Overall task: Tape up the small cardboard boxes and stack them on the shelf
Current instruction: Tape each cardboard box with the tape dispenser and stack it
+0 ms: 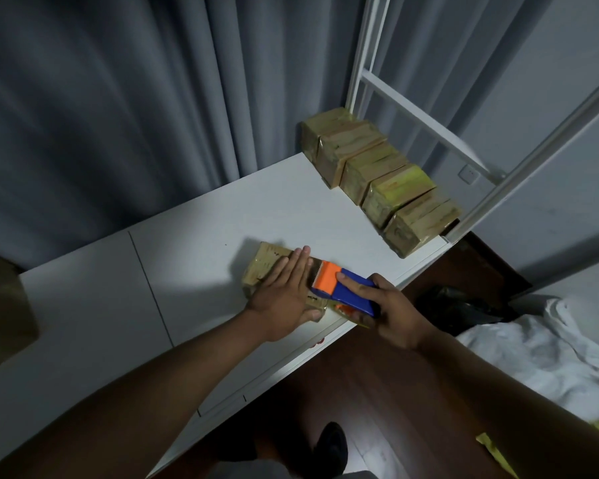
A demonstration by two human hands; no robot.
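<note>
A small cardboard box lies on the white tabletop, close to its near right edge. The left hand lies flat on top of it, fingers straight and pressed together. Just to the right, the right hand grips a blue and orange tape dispenser, fingers curled round its body, index finger stretched along the top; its toothed end meets the box. Five taped boxes sit in a row at the far right, beside the white shelf frame.
</note>
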